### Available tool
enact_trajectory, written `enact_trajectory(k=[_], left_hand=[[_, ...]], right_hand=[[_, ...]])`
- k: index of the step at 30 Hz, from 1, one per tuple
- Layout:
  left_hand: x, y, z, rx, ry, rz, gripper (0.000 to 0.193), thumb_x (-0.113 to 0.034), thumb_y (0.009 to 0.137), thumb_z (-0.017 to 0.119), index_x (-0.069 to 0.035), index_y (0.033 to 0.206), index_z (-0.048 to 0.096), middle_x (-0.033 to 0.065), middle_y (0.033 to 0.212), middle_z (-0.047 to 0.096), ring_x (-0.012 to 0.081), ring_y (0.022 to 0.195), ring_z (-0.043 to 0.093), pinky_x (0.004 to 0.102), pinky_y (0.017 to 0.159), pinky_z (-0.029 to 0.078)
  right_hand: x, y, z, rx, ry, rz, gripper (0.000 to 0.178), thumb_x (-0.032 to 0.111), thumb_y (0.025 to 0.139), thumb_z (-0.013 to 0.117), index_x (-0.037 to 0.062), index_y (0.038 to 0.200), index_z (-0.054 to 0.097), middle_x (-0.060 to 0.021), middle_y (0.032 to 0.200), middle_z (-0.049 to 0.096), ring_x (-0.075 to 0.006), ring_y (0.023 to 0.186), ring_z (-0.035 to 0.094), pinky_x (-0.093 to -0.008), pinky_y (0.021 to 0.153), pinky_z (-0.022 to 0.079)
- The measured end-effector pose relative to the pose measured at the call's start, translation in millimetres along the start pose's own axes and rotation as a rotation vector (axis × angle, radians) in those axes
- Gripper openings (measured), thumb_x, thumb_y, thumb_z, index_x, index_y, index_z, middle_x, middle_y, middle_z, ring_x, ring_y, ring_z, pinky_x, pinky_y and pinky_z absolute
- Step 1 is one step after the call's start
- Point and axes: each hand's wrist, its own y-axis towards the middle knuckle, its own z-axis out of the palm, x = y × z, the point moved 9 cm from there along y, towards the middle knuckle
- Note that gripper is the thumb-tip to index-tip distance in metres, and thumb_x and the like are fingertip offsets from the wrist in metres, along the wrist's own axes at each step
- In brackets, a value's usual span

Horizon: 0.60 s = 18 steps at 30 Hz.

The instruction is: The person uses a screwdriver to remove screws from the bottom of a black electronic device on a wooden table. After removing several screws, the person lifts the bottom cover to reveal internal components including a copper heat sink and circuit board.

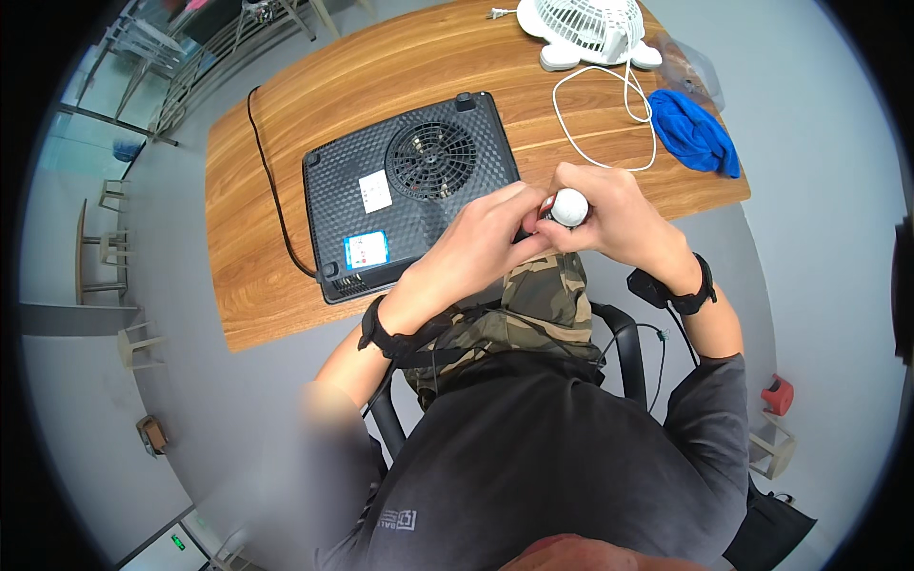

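Observation:
Both my hands meet near the table's front edge, at the corner of an upturned black appliance. My right hand point(617, 211) wraps round a small container with a rounded white cap point(570, 206); its body is mostly hidden by my fingers. My left hand point(487, 228) is closed against the container's side, where a bit of dark red shows. The appliance, which looks like an induction cooker point(347, 205), lies underside up beside my left hand. On its textured base are a round fan grille point(431, 160), a white label point(375, 191) and a blue-and-white sticker point(367, 250).
A white fan point(590, 29) with a looped white cord lies at the table's far right. Next to it are a blue cloth point(693, 133) and a clear plastic bag point(690, 71). A black cord point(267, 171) runs along the left of the wooden table point(257, 305).

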Motion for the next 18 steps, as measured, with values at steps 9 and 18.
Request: enact_trajectory(k=[9, 18], left_hand=[[5.4, 4.6, -0.4, -0.011, 0.004, 0.000, 0.027, -0.010, 0.083, 0.083, 0.000, 0.094, 0.061, 0.0098, 0.075, 0.056, 0.0281, 0.066, 0.058, 0.0396, 0.061, 0.048], [7.4, 0.3, -3.4, -0.067, 0.043, 0.003, 0.029, -0.006, 0.079, 0.084, 0.001, 0.094, 0.060, 0.0106, 0.075, 0.060, 0.0283, 0.066, 0.062, 0.0385, 0.061, 0.050]], right_hand=[[5.7, 1.4, -2.9, 0.130, -0.027, 0.043, 0.031, 0.027, 0.091, 0.078, 0.0055, 0.098, 0.056, -0.0120, 0.082, 0.061, -0.0322, 0.069, 0.061, -0.0397, 0.061, 0.050], [11.2, 6.1, 0.9, 0.174, -0.187, -0.032, 0.033, 0.037, 0.094, 0.072, 0.0076, 0.099, 0.057, -0.0106, 0.086, 0.063, -0.0365, 0.078, 0.064, -0.0445, 0.062, 0.048]])
